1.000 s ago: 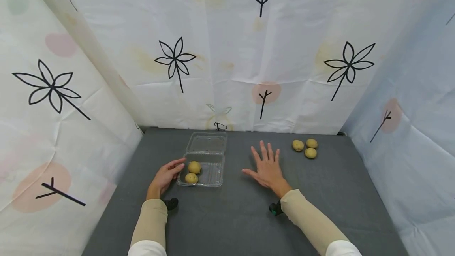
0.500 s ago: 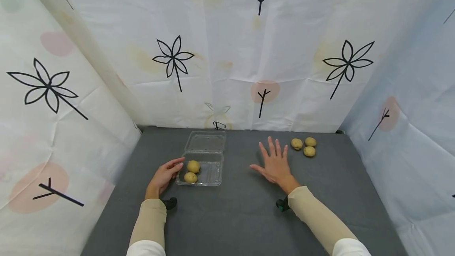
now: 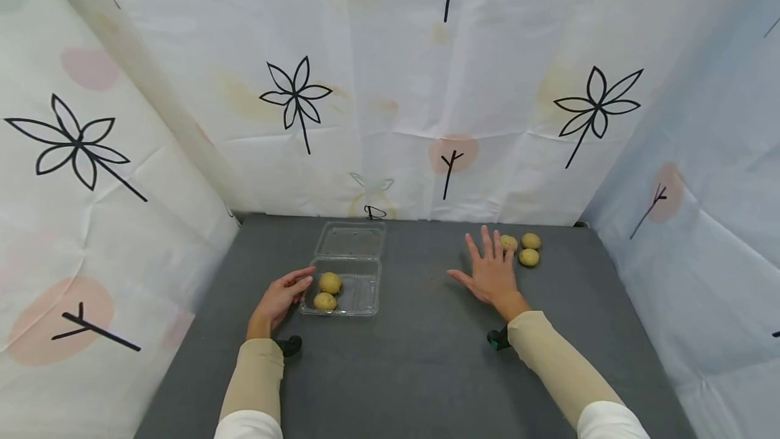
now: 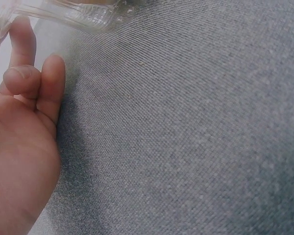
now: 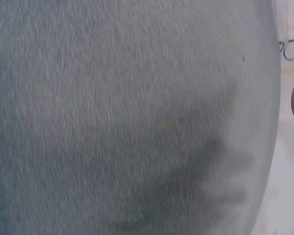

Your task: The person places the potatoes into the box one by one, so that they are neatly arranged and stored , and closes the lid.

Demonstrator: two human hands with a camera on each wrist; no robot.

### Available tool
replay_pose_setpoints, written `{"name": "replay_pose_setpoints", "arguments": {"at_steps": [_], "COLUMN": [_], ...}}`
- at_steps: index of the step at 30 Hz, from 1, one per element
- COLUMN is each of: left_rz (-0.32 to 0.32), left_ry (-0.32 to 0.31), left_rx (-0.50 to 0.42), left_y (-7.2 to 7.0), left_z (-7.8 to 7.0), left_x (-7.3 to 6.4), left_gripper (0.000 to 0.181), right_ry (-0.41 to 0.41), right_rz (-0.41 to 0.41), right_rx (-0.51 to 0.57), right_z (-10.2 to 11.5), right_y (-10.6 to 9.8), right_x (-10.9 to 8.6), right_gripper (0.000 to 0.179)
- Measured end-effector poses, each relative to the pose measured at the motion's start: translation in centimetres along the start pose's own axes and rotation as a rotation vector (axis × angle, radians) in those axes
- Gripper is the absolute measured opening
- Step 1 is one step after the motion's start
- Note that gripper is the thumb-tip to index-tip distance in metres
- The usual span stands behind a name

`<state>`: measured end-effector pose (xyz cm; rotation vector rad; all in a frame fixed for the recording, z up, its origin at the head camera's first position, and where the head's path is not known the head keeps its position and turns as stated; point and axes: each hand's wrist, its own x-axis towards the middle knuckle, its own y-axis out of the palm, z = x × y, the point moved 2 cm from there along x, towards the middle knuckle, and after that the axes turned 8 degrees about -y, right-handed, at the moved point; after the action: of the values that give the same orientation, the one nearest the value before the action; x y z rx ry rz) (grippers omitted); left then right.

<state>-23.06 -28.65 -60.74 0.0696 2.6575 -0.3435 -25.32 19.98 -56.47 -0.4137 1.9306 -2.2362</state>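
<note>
The left hand pinches the left rim of the box, two potatoes inside, left on the counter. The right hand, spread wide and empty, is near three potatoes at far right.

Your right hand hid part of one potato near the far right corner of the table, whose near edge fell outside the head view. The left wrist view cropped your left hand and the clear container; the right wrist view cut your right hand to a sliver.
</note>
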Motion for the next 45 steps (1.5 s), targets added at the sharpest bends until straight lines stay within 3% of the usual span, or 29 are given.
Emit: {"name": "replay_pose_setpoints", "arguments": {"at_steps": [14, 26, 38, 45], "left_rz": [0.000, 0.016, 0.012, 0.001], "left_ry": [0.002, 0.003, -0.002, -0.003], "left_rx": [-0.005, -0.003, 0.006, 0.011], "left_y": [0.0, -0.1, -0.2, 0.1], "left_z": [-0.4, 0.1, 0.2, -0.3], "left_x": [-0.3, 0.0, 0.3, -0.5], "left_gripper": [0.048, 0.051, 0.050, 0.047], "right_ry": [0.057, 0.105, 0.173, 0.234], "right_rz": [-0.004, -0.023, -0.089, -0.107], "right_rx": [0.046, 0.021, 0.122, 0.165], "right_z": [-1.9, -4.0, -6.1, -7.2], "right_y": [-0.8, -1.2, -1.7, -1.4], "right_x": [-0.4, -0.8, -1.8, -2.3], "right_gripper": [0.096, 0.100, 0.101, 0.099]}}
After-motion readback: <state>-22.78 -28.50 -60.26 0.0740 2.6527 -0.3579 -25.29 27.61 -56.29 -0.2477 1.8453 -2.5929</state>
